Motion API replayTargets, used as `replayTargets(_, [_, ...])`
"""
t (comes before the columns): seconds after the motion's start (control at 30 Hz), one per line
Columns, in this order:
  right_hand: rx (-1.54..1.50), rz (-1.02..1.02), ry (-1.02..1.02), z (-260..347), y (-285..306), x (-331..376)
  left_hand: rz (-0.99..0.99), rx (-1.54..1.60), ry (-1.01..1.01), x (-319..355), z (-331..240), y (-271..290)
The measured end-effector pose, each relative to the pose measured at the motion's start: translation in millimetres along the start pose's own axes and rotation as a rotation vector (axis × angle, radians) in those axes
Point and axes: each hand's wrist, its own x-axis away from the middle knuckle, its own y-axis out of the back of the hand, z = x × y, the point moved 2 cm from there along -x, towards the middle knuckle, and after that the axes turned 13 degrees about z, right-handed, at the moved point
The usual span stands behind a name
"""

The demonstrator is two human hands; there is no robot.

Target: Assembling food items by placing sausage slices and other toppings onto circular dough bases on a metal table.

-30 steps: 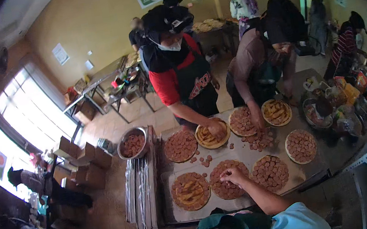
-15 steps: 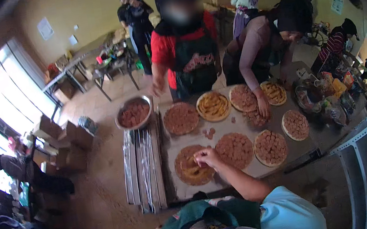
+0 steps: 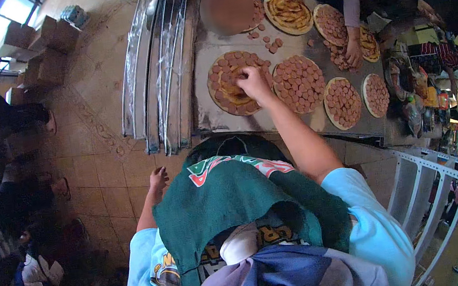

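My right arm stretches forward, nearly straight, right hand (image 3: 253, 83) palm down with fingers curled together. My left arm hangs at my side, left hand (image 3: 158, 179) loose, fingers relaxed.

One head-worn fisheye view — steeply downward over the person's own chest, metal table (image 3: 207, 111) near ahead.

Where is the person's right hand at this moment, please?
In the head view, the right hand is stretched forward over the metal table, resting on the nearest pizza, just left of the pizza covered with sausage slices.
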Motion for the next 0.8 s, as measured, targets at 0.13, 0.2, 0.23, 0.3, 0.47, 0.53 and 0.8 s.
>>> replayTargets(0.13, [0.339,0.002,0.11,19,-29,-1,0.041,-0.059,-0.111,-10,17,-9])
replayTargets(0.2, [0.396,0.082,0.131,15,-29,-1,0.038,-0.026,-0.132,-14,13,-18])
replayTargets(0.23, [0.402,0.09,0.13,24,-31,0,0.029,0.003,-0.151,-15,14,-20])
replayTargets(0.3, [0.383,0.157,-0.118,50,-32,9,0.008,0.065,-0.138,-15,28,-12])
replayTargets(0.47, [0.582,0.032,0.067,3,-29,-1,-0.012,-0.009,-0.026,1,28,-1])
replayTargets(0.53, [0.581,0.002,0.054,1,-21,-1,-0.031,-0.003,0.039,11,22,2])
replayTargets(0.8, [0.666,0.037,0.097,-28,-27,-17,-0.022,-0.002,0.136,28,20,-2])
